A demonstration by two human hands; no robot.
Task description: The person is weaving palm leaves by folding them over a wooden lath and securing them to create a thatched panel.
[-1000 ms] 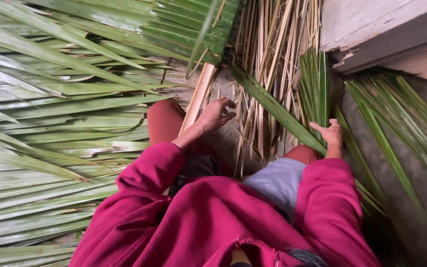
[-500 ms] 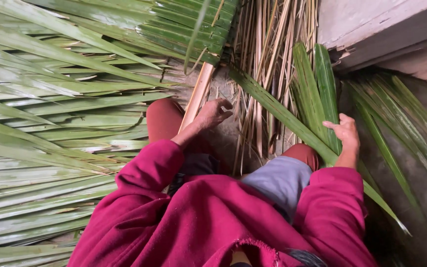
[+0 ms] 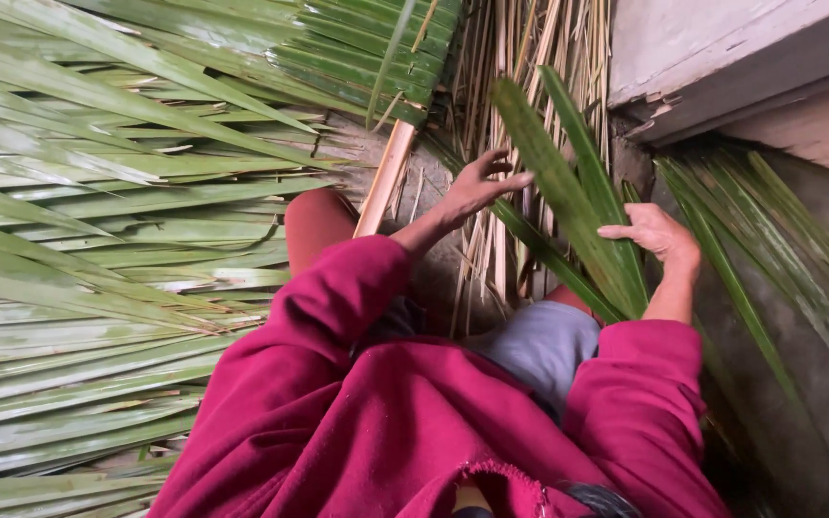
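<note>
Two green leaflets (image 3: 568,192) gripped by right hand (image 3: 659,235); left hand (image 3: 477,184) open over dry strips (image 3: 515,38).

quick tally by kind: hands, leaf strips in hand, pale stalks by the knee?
Hands: 2, left hand open and reaching, right hand holding leaf strips.
Green leaf strips held up by the right hand: 2 that can be told apart.
Pale stalk beside the knee: 1.
Total: 5.

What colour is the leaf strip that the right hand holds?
Green, glossy; the palm leaflet in the right hand shows best in the head view.
</note>
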